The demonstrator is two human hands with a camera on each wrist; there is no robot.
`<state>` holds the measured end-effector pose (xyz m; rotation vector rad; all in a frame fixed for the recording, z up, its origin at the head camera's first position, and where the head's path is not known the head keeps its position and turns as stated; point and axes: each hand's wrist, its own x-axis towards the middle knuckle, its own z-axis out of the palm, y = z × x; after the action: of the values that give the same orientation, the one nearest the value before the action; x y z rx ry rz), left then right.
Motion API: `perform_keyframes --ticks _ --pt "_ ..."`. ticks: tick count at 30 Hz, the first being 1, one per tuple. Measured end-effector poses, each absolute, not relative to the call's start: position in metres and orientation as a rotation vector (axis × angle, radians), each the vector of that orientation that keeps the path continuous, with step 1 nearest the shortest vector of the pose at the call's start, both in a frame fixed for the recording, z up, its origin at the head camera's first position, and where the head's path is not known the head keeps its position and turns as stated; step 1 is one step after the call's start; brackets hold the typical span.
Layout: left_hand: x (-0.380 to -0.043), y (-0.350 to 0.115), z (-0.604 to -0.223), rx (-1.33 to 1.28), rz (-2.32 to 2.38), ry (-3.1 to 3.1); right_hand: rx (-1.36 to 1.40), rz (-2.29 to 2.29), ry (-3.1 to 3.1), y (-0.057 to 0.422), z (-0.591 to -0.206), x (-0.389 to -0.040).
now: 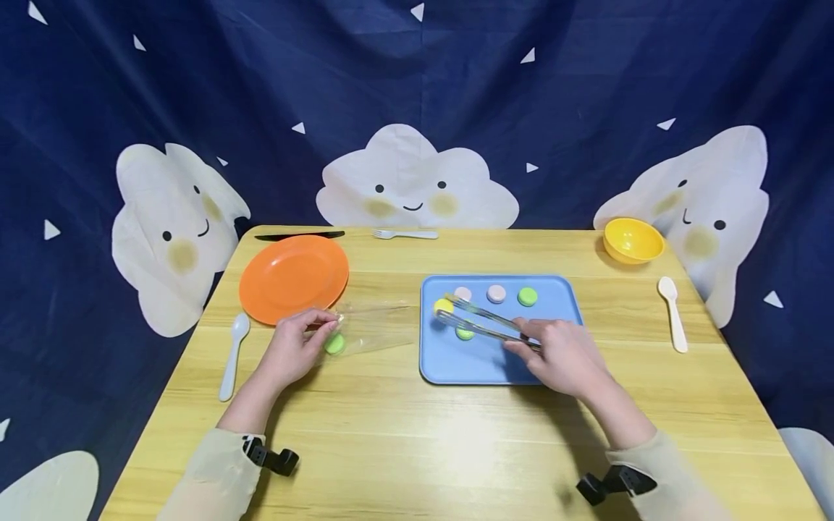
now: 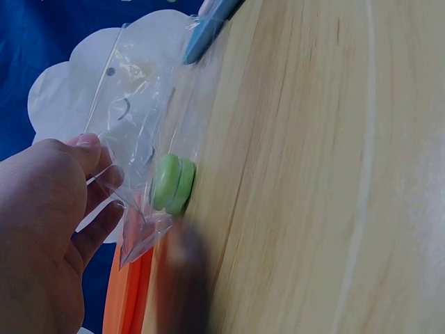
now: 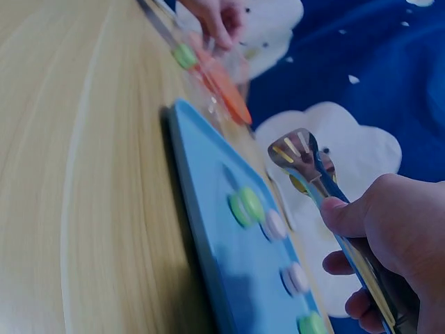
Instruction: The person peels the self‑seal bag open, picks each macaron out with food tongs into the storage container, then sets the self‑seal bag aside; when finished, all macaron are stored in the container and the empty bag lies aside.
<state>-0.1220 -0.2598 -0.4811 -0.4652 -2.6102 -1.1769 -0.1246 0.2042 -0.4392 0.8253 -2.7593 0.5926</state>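
My left hand (image 1: 300, 346) pinches the edge of a clear plastic bag (image 1: 381, 325), which lies to the right of the fingers. Inside the bag, near the fingertips, is a green macaron (image 2: 172, 184). My right hand (image 1: 562, 354) grips metal tongs (image 1: 482, 331) over the blue tray (image 1: 502, 373), their tips pointing left. A yellow macaron (image 1: 444, 307) shows between the tong tips, mostly hidden behind them in the right wrist view. On the tray lie pink macarons (image 1: 496, 294) and green macarons (image 1: 528, 297), one green piece partly behind the tongs.
An orange plate (image 1: 293, 278) sits beyond the left hand, with a black knife (image 1: 300, 236) behind it and a pale spoon (image 1: 233, 354) in front. A white fork (image 1: 405, 234) lies at the back edge. To the right are a yellow bowl (image 1: 633, 241) and a white spoon (image 1: 673, 315).
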Motion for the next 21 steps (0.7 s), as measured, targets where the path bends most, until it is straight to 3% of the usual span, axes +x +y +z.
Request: perform_keyframes --ticks 11,21 --pt "-0.122 -0.262 -0.480 -0.420 -1.146 -2.673 0.646 0.511 -2.776 0.264 -0.440 -0.105" --pt "-0.131 -0.261 -0.480 -0.509 -1.139 -2.636 0.551 0.470 -2.885 0.280 -0.452 -0.095"
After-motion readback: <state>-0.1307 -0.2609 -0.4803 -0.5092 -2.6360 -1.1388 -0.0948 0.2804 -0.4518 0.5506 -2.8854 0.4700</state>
